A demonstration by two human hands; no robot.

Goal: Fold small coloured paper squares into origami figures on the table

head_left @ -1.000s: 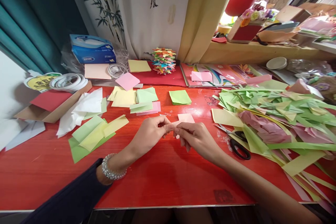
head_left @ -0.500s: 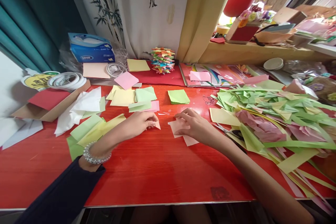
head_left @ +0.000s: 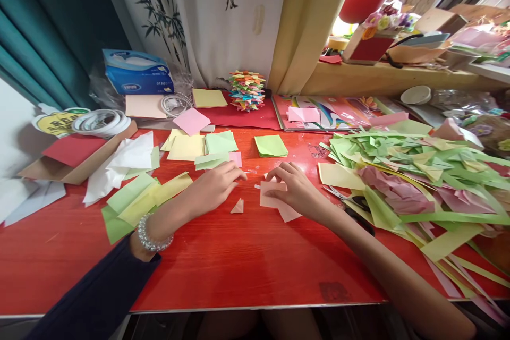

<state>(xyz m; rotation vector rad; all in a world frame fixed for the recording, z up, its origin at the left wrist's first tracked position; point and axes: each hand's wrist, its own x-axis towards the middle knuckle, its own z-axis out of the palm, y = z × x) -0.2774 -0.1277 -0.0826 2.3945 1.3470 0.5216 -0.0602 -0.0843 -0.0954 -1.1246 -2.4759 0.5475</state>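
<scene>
My left hand (head_left: 219,183) hovers over the red table with thumb and fingers apart, holding nothing. Just below its fingertips lies a small folded pink paper triangle (head_left: 238,206). My right hand (head_left: 292,186) has its thumb and curled fingers on a pale pink paper square (head_left: 268,197), whose upper part they partly cover. Another pink sheet (head_left: 289,213) sticks out beneath it. A stack of green paper squares (head_left: 271,146) sits beyond the hands. Near my left hand lie pale green sheets (head_left: 221,142) and yellow sheets (head_left: 186,147).
To the right, a heap of folded green paper pieces (head_left: 418,159) spreads beside scissors (head_left: 358,203) and paper strips. Left are a cardboard tray (head_left: 75,167), tape rolls (head_left: 101,123) and green and yellow sheets (head_left: 135,196). A colourful paper model (head_left: 247,91) stands at the back.
My left hand has let go of the folded pink triangle, which now lies on the table, and has moved slightly up. My right hand's fingers have shifted on the pink squares.
</scene>
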